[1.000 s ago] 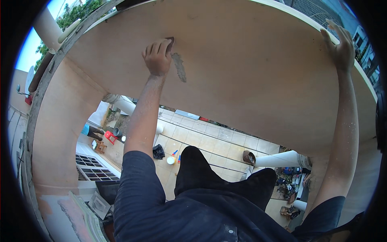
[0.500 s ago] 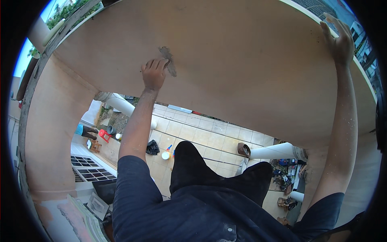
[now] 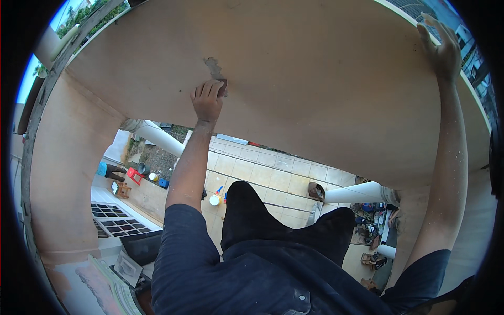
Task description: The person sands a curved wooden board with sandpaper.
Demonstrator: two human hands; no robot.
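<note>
My left hand [image 3: 207, 101] is closed on a small reddish-brown piece of sandpaper [image 3: 223, 87], pressed against the tan plastered wall [image 3: 315, 79]. A rough grey patch [image 3: 212, 67] shows on the wall just above the fingers; its lower part is covered by the hand. At the upper right, my right hand [image 3: 445, 55] rests on the wall's pale top edge [image 3: 407, 18]. Its thumb and fingers are stretched out and apart, and nothing shows in them.
Far below lies a tiled floor [image 3: 273, 181] with a white tub [image 3: 214, 200] and a brown container [image 3: 316, 191]. White columns [image 3: 357, 196] stand at both sides. A red stool [image 3: 135, 176] and a person's legs [image 3: 113, 171] are at the lower left.
My left hand has slid slightly right and down along the wall, uncovering the reddish-brown sandpaper and covering the lower end of the grey patch. My right hand stays on the edge.
</note>
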